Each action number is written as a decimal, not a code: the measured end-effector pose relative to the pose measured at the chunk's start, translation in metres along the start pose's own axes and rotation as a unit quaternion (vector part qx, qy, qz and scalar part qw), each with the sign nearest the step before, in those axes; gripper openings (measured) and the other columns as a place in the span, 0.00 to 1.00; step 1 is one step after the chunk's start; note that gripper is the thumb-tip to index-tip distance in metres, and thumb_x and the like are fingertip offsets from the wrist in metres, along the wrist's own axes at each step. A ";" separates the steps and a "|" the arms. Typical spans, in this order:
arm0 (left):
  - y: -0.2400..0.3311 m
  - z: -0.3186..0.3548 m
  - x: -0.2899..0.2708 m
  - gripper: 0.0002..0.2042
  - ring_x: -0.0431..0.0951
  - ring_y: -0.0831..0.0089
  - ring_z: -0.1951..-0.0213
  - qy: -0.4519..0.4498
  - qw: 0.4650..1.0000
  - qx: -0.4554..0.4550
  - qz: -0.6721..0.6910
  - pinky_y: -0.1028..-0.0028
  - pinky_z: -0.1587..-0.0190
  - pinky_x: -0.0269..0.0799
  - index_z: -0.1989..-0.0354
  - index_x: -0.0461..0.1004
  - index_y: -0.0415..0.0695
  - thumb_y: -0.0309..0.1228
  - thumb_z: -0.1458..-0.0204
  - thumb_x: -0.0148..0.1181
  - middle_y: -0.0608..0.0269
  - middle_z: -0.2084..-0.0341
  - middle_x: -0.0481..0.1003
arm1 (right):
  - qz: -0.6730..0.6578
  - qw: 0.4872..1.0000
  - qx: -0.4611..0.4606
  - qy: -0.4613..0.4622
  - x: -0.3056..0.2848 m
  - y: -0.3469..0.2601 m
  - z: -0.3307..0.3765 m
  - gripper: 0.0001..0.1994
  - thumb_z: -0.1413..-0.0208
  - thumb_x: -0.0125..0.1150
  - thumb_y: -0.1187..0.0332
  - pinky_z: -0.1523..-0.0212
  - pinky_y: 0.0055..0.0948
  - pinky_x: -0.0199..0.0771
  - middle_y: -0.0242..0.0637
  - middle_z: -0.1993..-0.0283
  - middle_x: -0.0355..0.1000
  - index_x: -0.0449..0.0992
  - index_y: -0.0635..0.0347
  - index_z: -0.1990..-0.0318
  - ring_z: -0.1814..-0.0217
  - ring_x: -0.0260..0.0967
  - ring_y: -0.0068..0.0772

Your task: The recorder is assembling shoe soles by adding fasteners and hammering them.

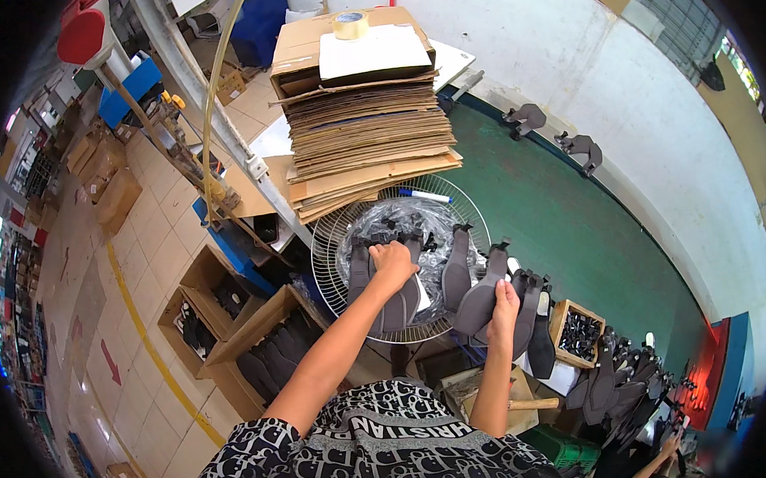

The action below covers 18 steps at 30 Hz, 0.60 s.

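My left hand (391, 262) is over a round wire basket (324, 294), its fingers closed at the strap end of a grey sandal sole (396, 309). Beside that one, another grey sole (359, 274) lies in the basket on crumpled clear plastic (434, 228). My right hand (504, 309) grips a grey sandal sole (478, 305) with a dark strap, at the basket's right rim. One more grey sole (456, 268) rests inside the basket, left of my right hand. Several similar soles (541, 343) stand just right of my right hand, partly hidden by it.
Stacked flat cardboard (370, 128) rises behind the basket, with a tape roll (350, 24) on top. An open carton (273, 355) of soles stands left. Right are a wooden box (578, 333) of small black parts, a wooden-handled tool (534, 404), piled soles (616, 383) and another person's hand (668, 447).
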<state>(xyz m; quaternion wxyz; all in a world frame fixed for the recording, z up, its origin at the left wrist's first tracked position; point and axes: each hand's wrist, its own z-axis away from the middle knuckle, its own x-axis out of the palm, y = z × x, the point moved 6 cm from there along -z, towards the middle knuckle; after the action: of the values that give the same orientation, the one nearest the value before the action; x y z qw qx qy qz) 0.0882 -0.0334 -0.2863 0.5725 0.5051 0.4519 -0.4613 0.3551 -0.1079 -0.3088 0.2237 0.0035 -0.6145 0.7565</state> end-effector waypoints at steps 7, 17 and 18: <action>0.007 0.001 -0.036 0.08 0.74 0.76 0.61 -0.082 0.722 0.127 0.675 0.74 0.60 0.66 0.64 0.76 0.38 0.30 0.48 0.63 0.63 0.67 0.78 | -0.070 0.994 -0.080 0.038 -0.027 -0.025 0.002 0.09 0.35 0.50 0.65 0.63 0.19 0.64 0.24 0.67 0.67 0.72 0.62 0.60 0.66 0.60 0.14; -0.009 0.072 -0.085 0.12 0.77 0.70 0.56 0.014 0.531 -0.037 0.846 0.68 0.50 0.71 0.54 0.72 0.39 0.34 0.41 0.57 0.58 0.59 0.76 | 0.104 0.972 -0.098 -0.189 0.098 -0.073 0.074 0.14 0.34 0.49 0.61 0.64 0.20 0.65 0.24 0.69 0.69 0.72 0.64 0.53 0.68 0.62 0.18; -0.011 0.081 -0.090 0.12 0.77 0.70 0.56 0.012 0.530 -0.035 0.847 0.68 0.50 0.71 0.54 0.72 0.39 0.34 0.41 0.57 0.58 0.59 0.76 | 0.232 0.936 -0.076 -0.255 0.106 -0.060 0.081 0.13 0.33 0.47 0.63 0.56 0.22 0.67 0.31 0.61 0.73 0.70 0.64 0.52 0.59 0.66 0.17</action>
<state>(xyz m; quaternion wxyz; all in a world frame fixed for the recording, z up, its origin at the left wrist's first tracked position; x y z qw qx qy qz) 0.0663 -0.1083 -0.1930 0.7066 0.6359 -0.1652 0.2629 0.2581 -0.1388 -0.2035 -0.1221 0.0365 -0.6904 0.7122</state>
